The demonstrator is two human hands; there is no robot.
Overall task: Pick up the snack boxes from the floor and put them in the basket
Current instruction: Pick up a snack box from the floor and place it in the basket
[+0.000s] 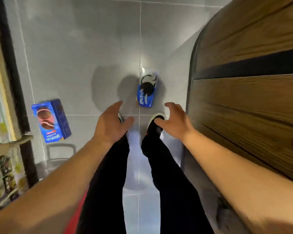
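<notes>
Right now neither grip has anything in it: the left hand [110, 122] and the right hand [174, 122] both hang with fingers spread and slack, palms down, stretched out over the person's own legs and shoes [156, 123]. They sit to either side of the nearer snack box [146, 92], which lies on the grey tiled floor [74, 48] just ahead of the toes, close to a grout line. It is a small blue carton with a dark sandwich biscuit printed on it, one end paler, and no finger is touching it; the hands are well above it as far as I can judge.

A second snack box [51, 120], also blue but larger in view and showing a pinkish filling on its picture, lies off to the person's left, well apart from the first, near the dark upright of a shelf [12, 73] stocked with blurred packets. On the right rises a wooden cabinet [252, 98] with a rounded corner.

I would say the reach for the first pickup is the step in hand, with nothing collected. The next move calls for bending lower, bringing one hand down onto the nearer carton and closing across its narrow sides. The basket is not in sight from here, unless the faint wire shape [61, 152] on the floor near the left box belongs to it; I cannot tell.
</notes>
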